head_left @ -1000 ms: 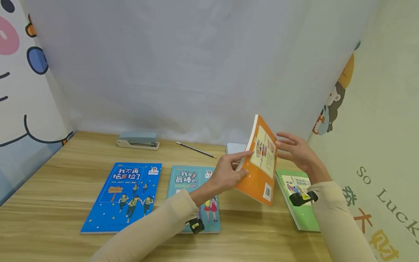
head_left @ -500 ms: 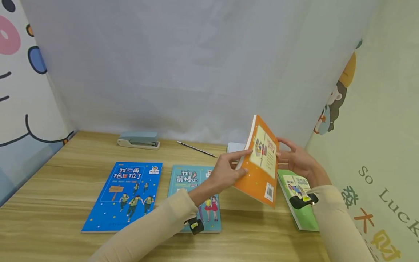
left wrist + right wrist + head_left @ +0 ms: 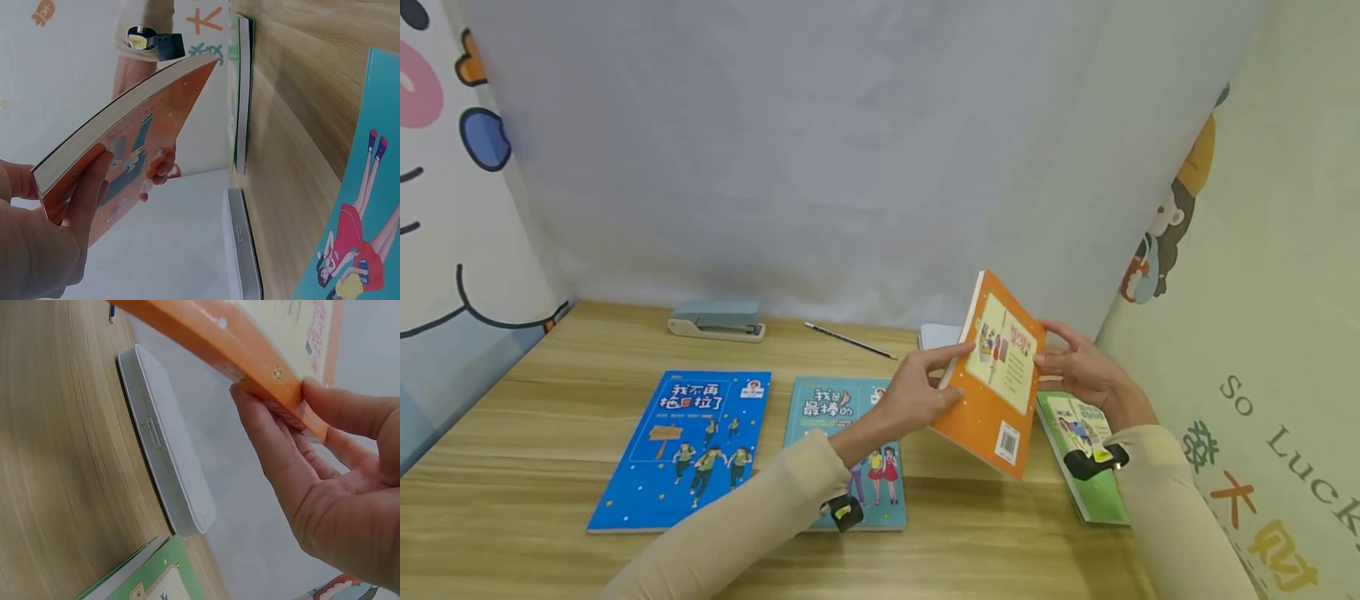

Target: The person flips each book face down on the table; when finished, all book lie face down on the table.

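Observation:
An orange book (image 3: 981, 417) is held tilted above the table, its back cover with a cream panel and barcode toward the head camera. My left hand (image 3: 917, 396) grips its page-edge side, thumb and fingers on opposite covers; the left wrist view shows fingers on the illustrated front cover (image 3: 137, 153). My right hand (image 3: 1086, 371) pinches the spine side; in the right wrist view the thumb lies on the back cover and the other fingers are behind the spine (image 3: 262, 394). Beneath my right wrist lies a green book (image 3: 1093, 467), partly hidden by the wristband.
A blue book (image 3: 677, 467) and a teal book (image 3: 887, 508) lie on the wooden table (image 3: 512, 433), the teal one partly under my left forearm. Along the back are a stapler (image 3: 718, 321), a pencil (image 3: 850, 340) and a white case (image 3: 165, 437).
My right hand has come in to the orange book's spine side and now pinches it. The book has turned slightly toward the head camera and sunk a little; the left hand keeps its grip.

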Available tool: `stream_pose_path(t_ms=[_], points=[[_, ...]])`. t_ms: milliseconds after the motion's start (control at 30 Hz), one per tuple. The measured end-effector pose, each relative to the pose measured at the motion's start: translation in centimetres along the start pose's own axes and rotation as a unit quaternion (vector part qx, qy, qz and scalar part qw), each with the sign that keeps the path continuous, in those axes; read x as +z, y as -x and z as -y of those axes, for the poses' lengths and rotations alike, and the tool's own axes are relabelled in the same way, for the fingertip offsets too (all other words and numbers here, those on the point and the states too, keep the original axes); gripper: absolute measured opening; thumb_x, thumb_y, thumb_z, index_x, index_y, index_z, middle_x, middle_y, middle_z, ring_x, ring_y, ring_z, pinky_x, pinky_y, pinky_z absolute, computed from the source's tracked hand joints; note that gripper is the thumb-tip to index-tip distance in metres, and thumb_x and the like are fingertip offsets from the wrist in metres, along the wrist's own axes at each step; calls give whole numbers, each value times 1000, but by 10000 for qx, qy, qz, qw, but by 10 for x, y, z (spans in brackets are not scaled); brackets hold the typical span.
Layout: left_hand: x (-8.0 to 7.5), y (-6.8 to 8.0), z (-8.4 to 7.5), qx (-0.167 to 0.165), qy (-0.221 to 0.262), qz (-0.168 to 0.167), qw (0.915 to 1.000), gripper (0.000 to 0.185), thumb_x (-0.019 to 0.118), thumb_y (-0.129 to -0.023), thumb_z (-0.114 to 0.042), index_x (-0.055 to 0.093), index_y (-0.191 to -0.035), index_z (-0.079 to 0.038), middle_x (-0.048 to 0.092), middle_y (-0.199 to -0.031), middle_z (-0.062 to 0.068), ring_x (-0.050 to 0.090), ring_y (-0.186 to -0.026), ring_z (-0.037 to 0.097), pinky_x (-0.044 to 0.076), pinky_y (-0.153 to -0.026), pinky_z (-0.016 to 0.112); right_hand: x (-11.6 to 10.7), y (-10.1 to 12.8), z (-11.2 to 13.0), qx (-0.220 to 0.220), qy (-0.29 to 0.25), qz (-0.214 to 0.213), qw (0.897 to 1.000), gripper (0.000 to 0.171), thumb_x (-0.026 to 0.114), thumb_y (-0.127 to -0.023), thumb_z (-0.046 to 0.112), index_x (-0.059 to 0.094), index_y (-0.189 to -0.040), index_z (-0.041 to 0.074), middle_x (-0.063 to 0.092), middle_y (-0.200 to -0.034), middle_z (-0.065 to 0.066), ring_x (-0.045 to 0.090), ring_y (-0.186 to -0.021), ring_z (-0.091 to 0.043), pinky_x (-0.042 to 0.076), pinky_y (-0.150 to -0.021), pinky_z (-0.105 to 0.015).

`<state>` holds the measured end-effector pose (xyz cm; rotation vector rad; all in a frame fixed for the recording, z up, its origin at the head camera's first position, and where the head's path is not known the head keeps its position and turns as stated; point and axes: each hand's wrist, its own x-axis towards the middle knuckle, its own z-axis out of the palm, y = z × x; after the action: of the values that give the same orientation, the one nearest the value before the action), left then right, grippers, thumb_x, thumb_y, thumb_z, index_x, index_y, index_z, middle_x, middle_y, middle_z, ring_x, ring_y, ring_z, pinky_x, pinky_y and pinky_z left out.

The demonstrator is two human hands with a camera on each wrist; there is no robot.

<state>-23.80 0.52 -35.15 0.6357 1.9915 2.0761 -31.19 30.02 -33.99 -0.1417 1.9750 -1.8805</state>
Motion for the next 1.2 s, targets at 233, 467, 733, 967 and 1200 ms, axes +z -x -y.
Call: stream_pose_path(t_ms=[233,467,733,967,1200], points=[[-4,-2,2,-406,-737,-51,9964,64,60,-89,7,50,-147,-16,50,-149,20,75,-92,35,62,-71,35,-2,-3,-1,53,313,-130,9994,65,56,-98,-3,26,-149,24,69,-104,1,70,-92,-17,62,-78,-37],[-7,-2,8,-654,-1634,-112,9843,65,71,-84,3,56,-144,-18,50,-151,13,59,-69,15,49,-58,23,-4,-5,-5,6,858,-137,9962,68,57,-99,-1,24,-154,20,69,-103,2,69,-92,-16,62,-77,-36],[-8,3,22,-921,-1920,84,9770,64,77,-83,0,58,-141,-18,57,-145,12,69,-104,22,54,-65,25,-4,-6,-12,149,1404,-190,9898,75,58,-99,2,15,-160,11,65,-106,0,69,-91,-16,61,-78,-38],[-5,11,39,-1331,-1821,316,9737,66,75,-83,5,56,-143,-15,58,-140,23,69,-57,24,59,-55,37,-1,-8,-20,379,1701,-4,9847,75,56,-98,-2,15,-159,7,63,-106,-5,67,-87,-16,61,-74,-38],[-1,18,46,-1727,-1620,525,9701,68,73,-81,12,57,-142,-13,64,-105,19,65,-51,20,61,-57,37,0,-11,-28,677,1852,117,9803,75,59,-96,0,17,-158,3,63,-110,-10,66,-90,-18,61,-76,-39]])
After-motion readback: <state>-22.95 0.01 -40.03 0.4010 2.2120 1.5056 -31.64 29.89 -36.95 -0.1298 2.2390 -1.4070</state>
